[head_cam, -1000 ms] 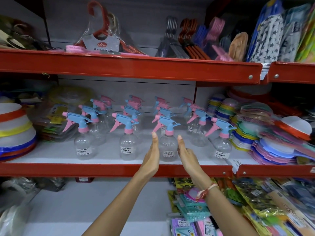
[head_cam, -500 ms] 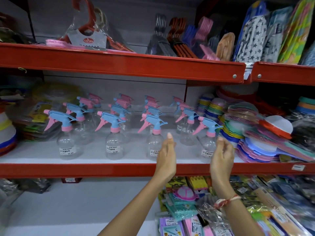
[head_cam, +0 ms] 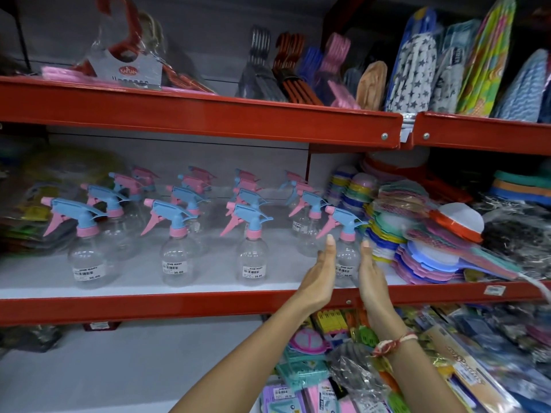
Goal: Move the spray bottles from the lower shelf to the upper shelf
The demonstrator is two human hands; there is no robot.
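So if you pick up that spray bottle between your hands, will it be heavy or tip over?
Probably light: the spray bottle looks clear and empty. It may tip easily, since the blue and pink trigger head sits high on a narrow neck. The smooth plastic could slip a little, so the left hand and right hand on either side should help.
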